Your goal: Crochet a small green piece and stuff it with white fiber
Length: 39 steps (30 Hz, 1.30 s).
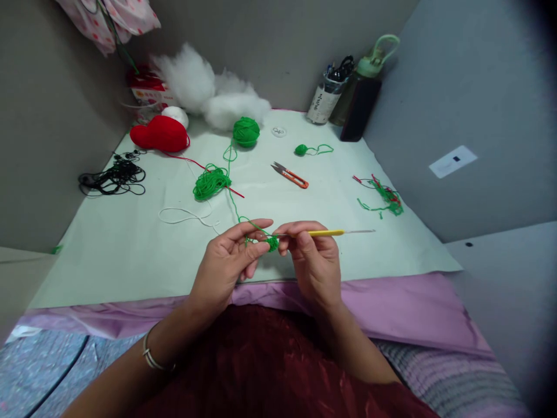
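Note:
My left hand (pixel 230 255) pinches a small green crochet piece (pixel 272 242) between thumb and fingers. Green yarn runs over its fingers from a loose green yarn bundle (pixel 210 184) and a green yarn ball (pixel 246 132) further back. In my right hand (pixel 317 255) is a crochet hook with a yellow handle (pixel 326 233), held level. Its left tip meets the green piece; the other metal end sticks out to the right. Whether a loop sits on the tip is too small to tell. Orange thread snips (pixel 290 175) lie beyond my hands.
At the back left are white stuffing (pixel 195 87), red yarn (pixel 161 134) and a red-and-white package (pixel 150 93). Black cord (pixel 115 176) lies left. A small green ball (pixel 300 150), yarn scraps (pixel 387 197), a pen cup (pixel 324 101), a bottle (pixel 369 67) and a dark phone-like slab (pixel 360 110) stand or lie right.

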Tool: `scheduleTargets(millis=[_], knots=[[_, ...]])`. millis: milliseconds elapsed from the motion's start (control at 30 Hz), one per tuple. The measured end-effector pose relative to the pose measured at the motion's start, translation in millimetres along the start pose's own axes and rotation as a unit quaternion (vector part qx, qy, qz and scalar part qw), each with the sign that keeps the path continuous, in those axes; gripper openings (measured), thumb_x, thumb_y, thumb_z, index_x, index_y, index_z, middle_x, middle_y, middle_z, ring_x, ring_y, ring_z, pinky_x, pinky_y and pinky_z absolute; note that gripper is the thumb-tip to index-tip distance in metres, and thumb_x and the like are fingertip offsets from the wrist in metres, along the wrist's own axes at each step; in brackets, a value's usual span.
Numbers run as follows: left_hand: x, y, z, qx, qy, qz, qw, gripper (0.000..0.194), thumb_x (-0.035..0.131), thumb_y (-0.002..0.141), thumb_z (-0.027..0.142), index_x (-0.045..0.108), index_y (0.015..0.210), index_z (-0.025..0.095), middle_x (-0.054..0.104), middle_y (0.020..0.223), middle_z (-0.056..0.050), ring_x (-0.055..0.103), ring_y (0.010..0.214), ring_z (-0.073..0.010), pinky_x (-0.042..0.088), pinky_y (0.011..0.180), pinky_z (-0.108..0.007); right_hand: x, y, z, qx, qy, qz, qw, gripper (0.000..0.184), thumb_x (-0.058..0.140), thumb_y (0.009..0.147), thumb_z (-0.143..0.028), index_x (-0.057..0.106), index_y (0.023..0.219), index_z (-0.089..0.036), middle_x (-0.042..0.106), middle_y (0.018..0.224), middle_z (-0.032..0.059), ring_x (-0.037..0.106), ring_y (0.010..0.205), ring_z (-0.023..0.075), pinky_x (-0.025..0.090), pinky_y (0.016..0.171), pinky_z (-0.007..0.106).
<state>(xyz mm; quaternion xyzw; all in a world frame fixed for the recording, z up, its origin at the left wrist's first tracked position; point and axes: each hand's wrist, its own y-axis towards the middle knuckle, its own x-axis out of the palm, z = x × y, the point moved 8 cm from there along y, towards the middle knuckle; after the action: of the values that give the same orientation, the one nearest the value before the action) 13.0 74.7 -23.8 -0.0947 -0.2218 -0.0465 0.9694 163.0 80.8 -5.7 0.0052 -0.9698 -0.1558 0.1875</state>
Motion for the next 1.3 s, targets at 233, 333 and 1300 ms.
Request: scheduleTargets(millis=[233,333,1300], knots=[[9.0,0.8,-2.0,-0.038,-0.079,-0.019,0.996,0.03,0.09,0.079,0.022,0.083,0.108,0.019,0.072,0.08,-0.001,0.071,0.068,-0.0125,0.059,0.068,-0.022,-2.2,-0.7,1.0,0.001,-0.024,0.009,1.0,0.015,0.071,0.098,-0.037,0.076,0.095,-0.024,0.08,0.092,0.003,0.07,0.069,0.0136,0.061,0.065,0.028],[10.4,1.0,-1.9,-0.032,-0.081,-0.031,0.996,0.029,0.089,0.081,0.024,0.083,0.108,0.019,0.074,0.082,-0.002,0.073,0.074,-0.0137,0.061,0.076,-0.024,-2.2,-0.2,-0.3,0.001,-0.026,0.016,1.0,0.017,0.07,0.098,-0.04,0.074,0.094,-0.023,0.08,0.089,0.0033,0.07,0.067,0.0138,0.061,0.064,0.028],[0.8,-3.3,8.2,0.03,0.002,0.026,0.999,0.057,0.094,0.068,0.01,0.081,0.122,0.026,0.066,0.082,0.003,0.058,0.064,-0.0072,0.052,0.059,-0.015,27.6,-33.0,-45.0,-0.327,-0.416,-0.112,0.841,0.035,0.064,0.101,-0.015,0.07,0.131,-0.032,0.08,0.114,0.0073,0.077,0.099,0.0215,0.066,0.077,0.036]])
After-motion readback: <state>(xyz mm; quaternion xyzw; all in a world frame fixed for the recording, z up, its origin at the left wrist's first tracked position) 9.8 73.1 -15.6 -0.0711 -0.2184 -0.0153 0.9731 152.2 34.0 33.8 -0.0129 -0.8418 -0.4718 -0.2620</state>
